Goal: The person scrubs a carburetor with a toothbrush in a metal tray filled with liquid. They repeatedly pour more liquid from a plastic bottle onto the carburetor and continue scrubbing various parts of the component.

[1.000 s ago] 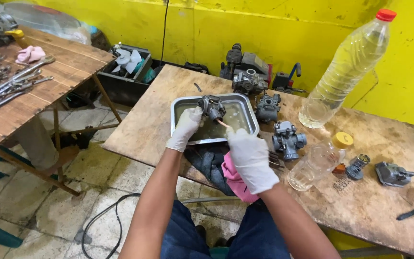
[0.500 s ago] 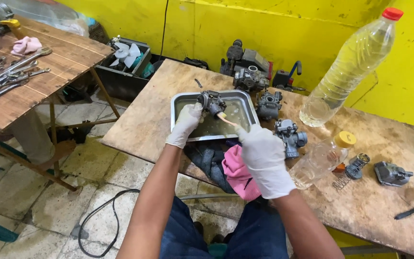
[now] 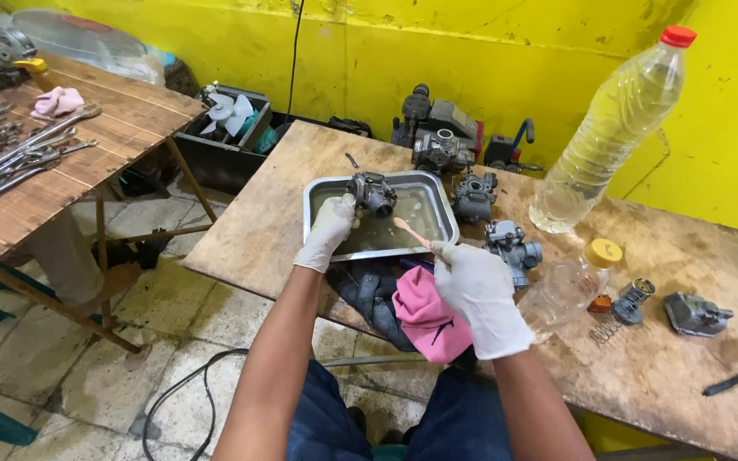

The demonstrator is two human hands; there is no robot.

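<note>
My left hand (image 3: 328,230), in a white glove, holds a grey metal carburetor (image 3: 373,193) over a steel tray (image 3: 438,198) of cloudy liquid. My right hand (image 3: 476,286), also gloved, grips a small brush with a pale handle (image 3: 409,231) whose tip points toward the carburetor, a short way from it. A pink rag (image 3: 427,312) and a dark cloth (image 3: 369,288) lie at the table's near edge under my right wrist.
More carburetors (image 3: 474,195) (image 3: 514,246) (image 3: 442,150) stand beside the tray. A large clear bottle with a red cap (image 3: 608,128) leans at the right, a small yellow-capped bottle (image 3: 570,282) lies near a spring and parts (image 3: 695,314). A workbench with wrenches (image 3: 10,158) stands left; a cable (image 3: 172,401) crosses the floor.
My left hand has turned the carburetor slightly above the tray. My right hand with the brush has drawn back a little toward me and to the right.
</note>
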